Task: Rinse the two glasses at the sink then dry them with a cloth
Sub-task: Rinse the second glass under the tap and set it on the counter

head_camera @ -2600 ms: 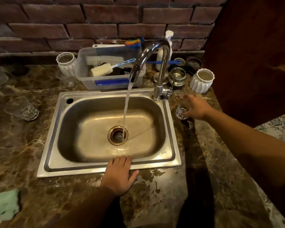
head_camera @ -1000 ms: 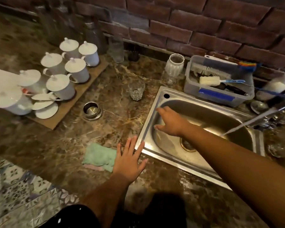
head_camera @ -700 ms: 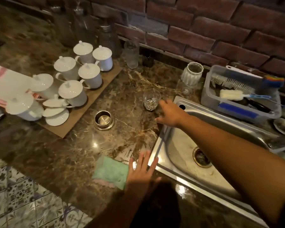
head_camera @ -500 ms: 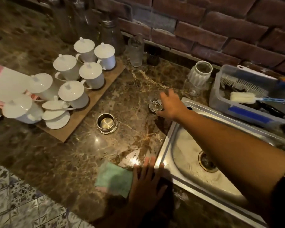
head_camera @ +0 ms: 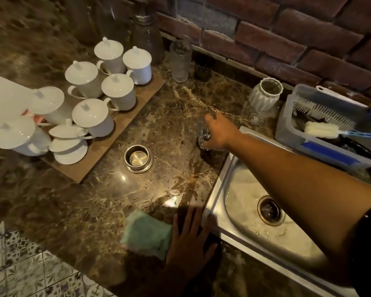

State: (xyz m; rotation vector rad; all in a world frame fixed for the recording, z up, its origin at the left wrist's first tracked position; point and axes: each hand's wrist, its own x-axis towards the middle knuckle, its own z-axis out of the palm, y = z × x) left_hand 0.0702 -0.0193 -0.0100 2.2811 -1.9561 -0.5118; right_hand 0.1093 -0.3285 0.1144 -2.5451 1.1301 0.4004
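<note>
Head view: R hand (head_camera: 218,133) reaches out left of the sink (head_camera: 220,185), fingers curled round the small clear glass (head_camera: 203,139), thumb side near its base. Firm wrap; 0.5 s ago the hand was only over it. Glass is blurred and looks tilted, can't tell if it's off the counter (head_camera: 169,116). L hand (head_camera: 189,239) is palm-down w/ fingers straight, flat on the counter, holding nothing. It's well toward the person from the grip and touches the right edge of the green cloth (head_camera: 145,233). 2.6 s ago it sat on the sink's front rim and R hand was at a glass on the sink's other side. Metal cup (head_camera: 138,156) is left of the grip, lidded mugs (head_camera: 90,82) further left, tub (head_camera: 286,125) w/ brushes to the right
</note>
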